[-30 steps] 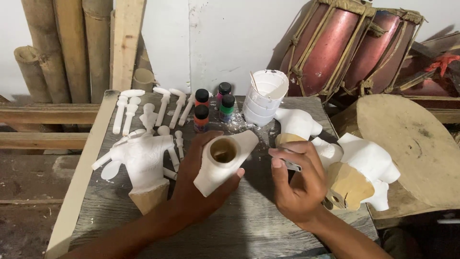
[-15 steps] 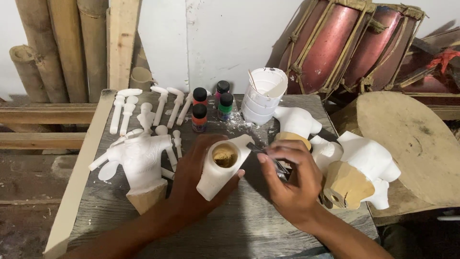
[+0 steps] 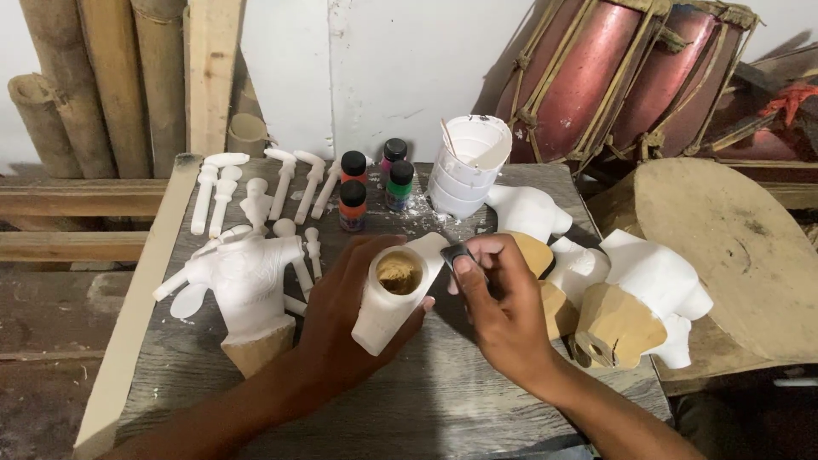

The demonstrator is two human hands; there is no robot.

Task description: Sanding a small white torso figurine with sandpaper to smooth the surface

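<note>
Both hands (image 3: 426,315) around white figure (image 3: 394,294)

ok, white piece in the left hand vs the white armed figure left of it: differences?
The held piece is plain and limbless; the armed figure has arms spread and carved surface detail. The held piece is gripped by the left hand, tilted, its hollow brown end facing up; the armed figure lies on the table untouched, bare wood base toward the camera. Both are painted white over wood.
</note>
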